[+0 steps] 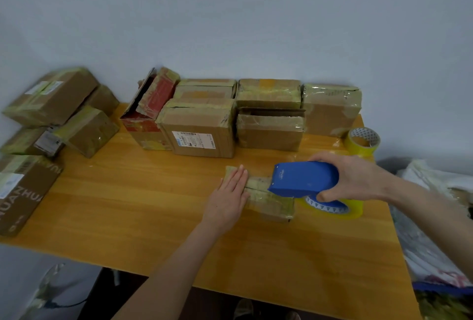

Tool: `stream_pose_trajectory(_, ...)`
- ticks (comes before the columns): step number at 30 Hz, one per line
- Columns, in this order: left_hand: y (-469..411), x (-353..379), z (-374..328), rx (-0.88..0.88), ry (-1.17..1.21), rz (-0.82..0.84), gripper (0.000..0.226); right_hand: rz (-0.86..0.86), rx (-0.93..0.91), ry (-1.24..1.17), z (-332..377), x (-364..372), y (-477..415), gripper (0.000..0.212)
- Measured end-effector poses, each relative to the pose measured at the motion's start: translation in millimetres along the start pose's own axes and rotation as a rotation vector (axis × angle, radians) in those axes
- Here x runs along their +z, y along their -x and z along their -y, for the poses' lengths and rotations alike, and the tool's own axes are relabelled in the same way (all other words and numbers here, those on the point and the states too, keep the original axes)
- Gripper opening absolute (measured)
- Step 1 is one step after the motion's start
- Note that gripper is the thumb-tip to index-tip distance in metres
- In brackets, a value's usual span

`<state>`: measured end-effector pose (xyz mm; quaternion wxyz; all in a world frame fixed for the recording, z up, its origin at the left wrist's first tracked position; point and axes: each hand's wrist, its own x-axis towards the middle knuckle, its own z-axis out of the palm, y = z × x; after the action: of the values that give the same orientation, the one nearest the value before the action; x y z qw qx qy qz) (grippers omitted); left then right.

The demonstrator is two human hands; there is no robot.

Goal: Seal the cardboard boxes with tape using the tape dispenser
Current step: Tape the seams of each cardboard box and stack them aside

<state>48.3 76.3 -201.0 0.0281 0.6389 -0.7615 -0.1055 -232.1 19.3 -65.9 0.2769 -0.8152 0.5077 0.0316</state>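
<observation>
On the right half of the table (143,207), the left hand (229,196) lies flat on a small box (271,203). The right hand (358,177) grips the blue tape dispenser (303,179) on top of it. This box looks partly taped. At the far edge, the other boxes (202,127) look mostly taped, but one box (271,125) has a flap up.

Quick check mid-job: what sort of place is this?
Probably a small parcel-packing spot in a plain room: taped cardboard boxes stacked along a wooden table against a bare wall, a spare tape roll, and the right hand gripping a blue tape dispenser.
</observation>
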Motion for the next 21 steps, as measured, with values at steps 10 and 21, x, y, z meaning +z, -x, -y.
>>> stream_pose_trajectory(10,-1.7,-23.7,8.8,0.018,-0.187,0.070,0.090,-0.008,-0.011,0.025,5.7,13.9,-11.7,0.070)
stream_pose_trajectory(21,-5.3,-6.8,-17.1,0.039,-0.058,-0.007,0.059,0.030,0.028,0.034,-2.2,16.3,-3.6,0.074)
